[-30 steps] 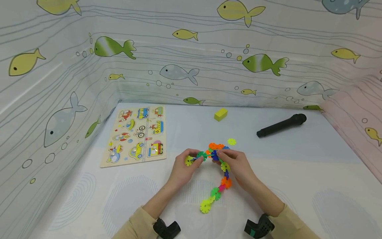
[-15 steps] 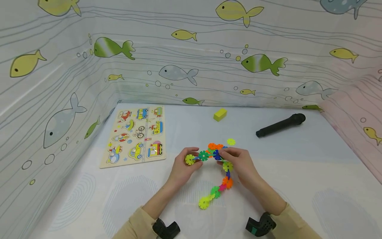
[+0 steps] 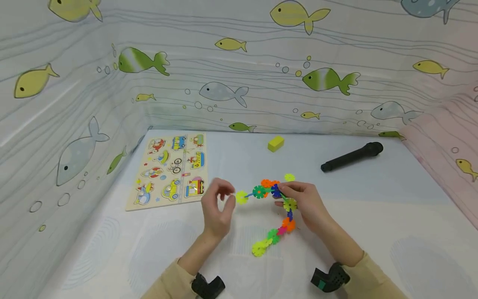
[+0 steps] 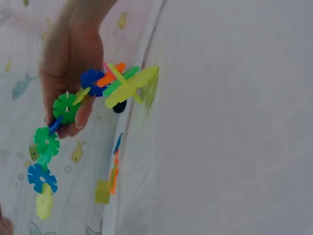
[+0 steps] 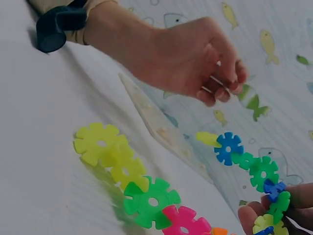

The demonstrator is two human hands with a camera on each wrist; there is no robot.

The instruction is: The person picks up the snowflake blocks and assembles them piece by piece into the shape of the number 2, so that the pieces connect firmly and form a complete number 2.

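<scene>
One snowflake-disc chain (image 3: 274, 216), over ten discs, hangs above the table (image 3: 373, 216), pinched by the right hand (image 3: 304, 203); one loose yellow disc (image 3: 289, 177) lies behind; left hand (image 3: 216, 209) loosely curled, holding nothing; exact count unclear

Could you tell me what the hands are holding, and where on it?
The right hand pinches the snowflake-disc chain at its upper bend; the left hand holds nothing.

The left hand (image 3: 216, 207) was smeared by motion blur in the head view, the right hand (image 5: 274, 213) was cut off by the right wrist frame's lower edge, and the chain of plastic snowflake discs (image 3: 274, 216) ran partly hidden behind its fingers.
</scene>
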